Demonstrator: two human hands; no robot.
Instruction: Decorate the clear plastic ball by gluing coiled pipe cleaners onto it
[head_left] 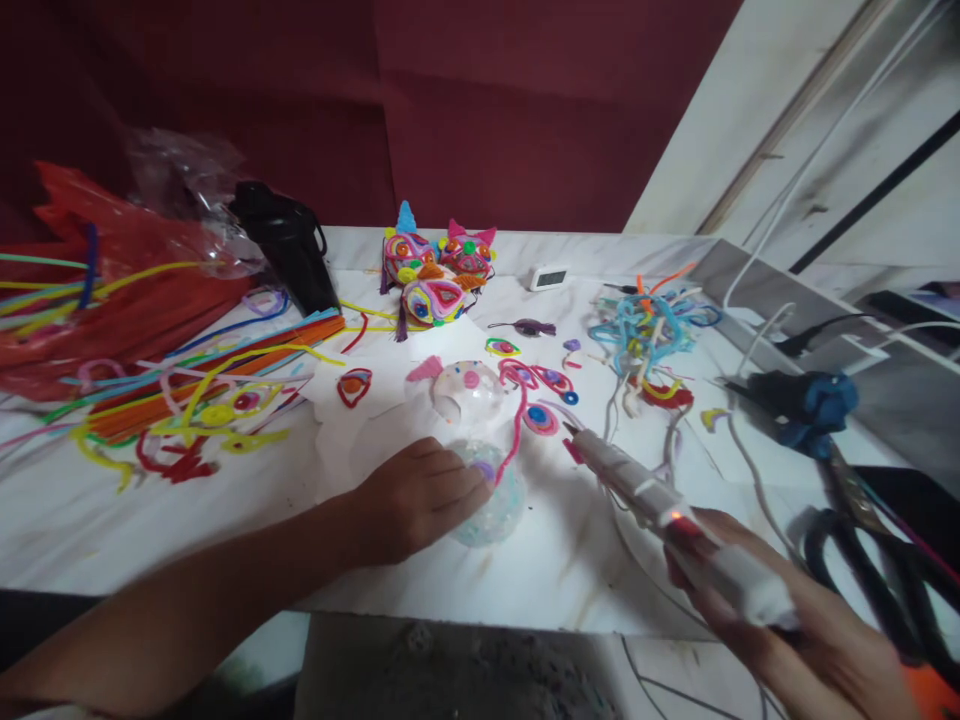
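Note:
Over a clear round piece with glittery specks (491,510), my left hand (416,495) is closed, its fingertips pinching a small purple piece (485,470). A pink fuzzy strip (516,430) runs up from those fingertips. My right hand (757,600) is wrapped round a white glue gun (637,480) with a lit orange light, its nozzle pointing up and left, apart from the round piece. Just behind the left hand lies a clear rounded form with a pink ear and pink nose (471,385). Coiled eye shapes (541,419) lie beside it.
Three decorated heads (435,300) stand at the back, near a black bottle (289,245) and a small white display (547,277). Pipe cleaners (150,395) lie left, tangled scraps (649,335) right. Black-handled scissors (862,560) and cables are at the far right.

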